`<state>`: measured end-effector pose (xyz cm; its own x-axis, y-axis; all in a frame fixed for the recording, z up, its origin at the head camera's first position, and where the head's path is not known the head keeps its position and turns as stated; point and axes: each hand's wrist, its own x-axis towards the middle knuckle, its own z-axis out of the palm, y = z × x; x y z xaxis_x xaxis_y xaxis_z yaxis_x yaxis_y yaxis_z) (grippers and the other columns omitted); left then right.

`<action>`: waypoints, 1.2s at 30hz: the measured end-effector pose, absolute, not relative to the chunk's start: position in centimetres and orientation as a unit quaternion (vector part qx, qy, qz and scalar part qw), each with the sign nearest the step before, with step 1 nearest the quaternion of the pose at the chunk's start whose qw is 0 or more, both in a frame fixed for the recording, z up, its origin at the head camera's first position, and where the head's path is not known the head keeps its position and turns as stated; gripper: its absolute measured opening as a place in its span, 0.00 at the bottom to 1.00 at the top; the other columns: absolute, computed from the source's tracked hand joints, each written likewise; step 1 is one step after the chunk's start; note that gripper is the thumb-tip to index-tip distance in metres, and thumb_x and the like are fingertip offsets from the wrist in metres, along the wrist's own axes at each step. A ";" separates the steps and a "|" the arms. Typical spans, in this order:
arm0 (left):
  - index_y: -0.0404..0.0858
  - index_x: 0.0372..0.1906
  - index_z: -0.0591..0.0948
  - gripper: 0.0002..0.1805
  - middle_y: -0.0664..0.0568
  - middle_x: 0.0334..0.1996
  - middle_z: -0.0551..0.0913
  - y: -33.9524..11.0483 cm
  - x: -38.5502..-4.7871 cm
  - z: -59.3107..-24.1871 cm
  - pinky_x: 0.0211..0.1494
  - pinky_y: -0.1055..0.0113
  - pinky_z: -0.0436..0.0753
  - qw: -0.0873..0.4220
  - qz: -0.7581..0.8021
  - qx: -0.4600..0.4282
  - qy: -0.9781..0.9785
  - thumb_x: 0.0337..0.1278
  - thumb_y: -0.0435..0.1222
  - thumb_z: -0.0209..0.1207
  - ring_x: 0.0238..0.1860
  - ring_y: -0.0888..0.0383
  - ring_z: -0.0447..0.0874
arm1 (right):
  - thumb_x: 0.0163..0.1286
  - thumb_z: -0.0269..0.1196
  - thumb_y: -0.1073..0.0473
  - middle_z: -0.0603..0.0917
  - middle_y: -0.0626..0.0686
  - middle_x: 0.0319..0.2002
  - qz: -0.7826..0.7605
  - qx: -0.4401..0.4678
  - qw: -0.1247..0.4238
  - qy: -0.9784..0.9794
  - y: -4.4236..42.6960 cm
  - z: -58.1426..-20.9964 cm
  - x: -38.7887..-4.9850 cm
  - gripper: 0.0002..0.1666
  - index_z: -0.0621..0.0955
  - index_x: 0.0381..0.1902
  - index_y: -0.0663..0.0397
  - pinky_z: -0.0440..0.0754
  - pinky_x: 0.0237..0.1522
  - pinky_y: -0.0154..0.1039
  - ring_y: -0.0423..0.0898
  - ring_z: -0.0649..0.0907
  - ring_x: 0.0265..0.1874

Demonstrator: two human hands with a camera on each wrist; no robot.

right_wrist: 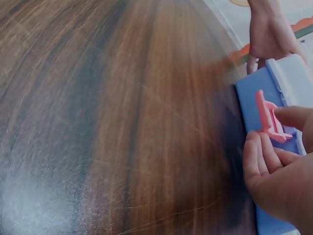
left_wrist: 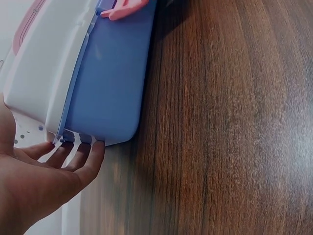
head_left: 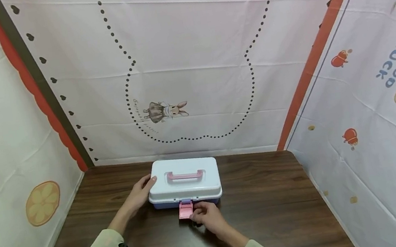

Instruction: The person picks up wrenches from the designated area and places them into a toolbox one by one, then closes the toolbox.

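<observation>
A storage box with a white lid, a blue base and a pink carry handle sits at the back of the table, its lid down. At its left end my left hand holds it, thumb on the lid's edge; in the left wrist view the fingertips touch the end wall. The pink latch on the front is swung outward from the box. My right hand pinches the latch's right side, with the thumb on one face and fingers at the other, as the right wrist view shows.
A dark wood-grain table lies under the box and extends toward me and to the right. Printed white cloth hangs close behind the box. More cloth stands along the left and right table edges.
</observation>
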<state>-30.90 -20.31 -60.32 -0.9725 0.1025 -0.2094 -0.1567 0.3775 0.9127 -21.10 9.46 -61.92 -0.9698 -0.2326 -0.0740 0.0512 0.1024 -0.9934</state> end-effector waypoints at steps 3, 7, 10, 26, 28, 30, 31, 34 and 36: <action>0.35 0.84 0.56 0.56 0.31 0.81 0.57 -20.4 -30.9 -60.3 0.82 0.37 0.55 0.114 0.559 -0.014 0.822 0.70 0.73 0.48 0.81 0.35 0.53 | 0.65 0.70 0.73 0.85 0.59 0.37 -0.701 -0.062 0.141 0.696 9.6 -61.4 -21.2 0.23 0.79 0.56 0.78 0.82 0.34 0.31 0.39 0.82 0.31; 0.35 0.84 0.56 0.56 0.31 0.81 0.56 -20.5 -30.9 -60.3 0.82 0.37 0.55 0.117 0.556 -0.011 0.823 0.71 0.73 0.48 0.81 0.35 0.53 | 0.65 0.68 0.74 0.84 0.56 0.37 -0.726 -0.061 0.182 0.660 9.9 -60.6 -21.5 0.25 0.77 0.59 0.78 0.83 0.37 0.34 0.39 0.83 0.32; 0.35 0.84 0.56 0.56 0.31 0.81 0.56 -20.5 -30.8 -60.3 0.82 0.36 0.55 0.120 0.555 -0.012 0.823 0.70 0.73 0.48 0.81 0.35 0.53 | 0.64 0.67 0.76 0.84 0.55 0.37 -0.725 -0.066 0.198 0.656 10.2 -60.4 -21.6 0.25 0.77 0.59 0.78 0.83 0.38 0.34 0.39 0.83 0.33; 0.36 0.84 0.57 0.56 0.31 0.81 0.57 -20.7 -31.0 -60.3 0.81 0.37 0.59 0.118 0.559 -0.009 0.820 0.69 0.74 0.48 0.80 0.36 0.57 | 0.78 0.67 0.47 0.89 0.63 0.34 -0.700 -0.002 0.160 0.696 9.0 -59.7 -22.0 0.27 0.86 0.48 0.72 0.90 0.35 0.42 0.46 0.87 0.28; 0.36 0.84 0.56 0.57 0.31 0.81 0.57 -20.7 -31.0 -60.2 0.80 0.37 0.60 0.120 0.559 -0.009 0.820 0.69 0.74 0.48 0.80 0.36 0.57 | 0.78 0.67 0.43 0.89 0.64 0.33 -0.701 0.019 0.154 0.696 8.7 -59.5 -21.9 0.30 0.87 0.45 0.71 0.89 0.31 0.41 0.45 0.86 0.25; 0.36 0.84 0.56 0.57 0.31 0.81 0.56 -20.7 -30.9 -60.2 0.80 0.36 0.60 0.122 0.558 -0.009 0.821 0.69 0.74 0.48 0.80 0.35 0.57 | 0.76 0.67 0.40 0.89 0.64 0.32 -0.706 0.042 0.149 0.692 8.4 -59.4 -21.8 0.33 0.87 0.43 0.70 0.88 0.28 0.38 0.44 0.85 0.23; 0.36 0.84 0.56 0.57 0.31 0.81 0.56 -20.7 -30.9 -60.2 0.80 0.36 0.60 0.123 0.557 -0.008 0.821 0.69 0.74 0.47 0.80 0.35 0.57 | 0.76 0.67 0.39 0.89 0.64 0.31 -0.706 0.049 0.146 0.691 8.3 -59.4 -21.8 0.34 0.87 0.42 0.71 0.88 0.27 0.37 0.43 0.85 0.21; 0.37 0.84 0.56 0.57 0.31 0.81 0.56 -20.6 -30.8 -60.2 0.80 0.35 0.60 0.125 0.555 -0.009 0.822 0.68 0.75 0.47 0.80 0.35 0.57 | 0.76 0.66 0.38 0.89 0.63 0.29 -0.705 0.067 0.142 0.691 8.1 -59.4 -21.8 0.37 0.86 0.41 0.74 0.86 0.24 0.35 0.43 0.84 0.19; 0.37 0.84 0.56 0.57 0.31 0.81 0.56 -20.6 -30.8 -60.2 0.80 0.35 0.59 0.124 0.554 -0.009 0.823 0.68 0.75 0.47 0.80 0.35 0.56 | 0.76 0.66 0.38 0.89 0.63 0.28 -0.703 0.073 0.141 0.694 8.0 -59.6 -21.8 0.37 0.86 0.40 0.75 0.85 0.23 0.35 0.43 0.84 0.18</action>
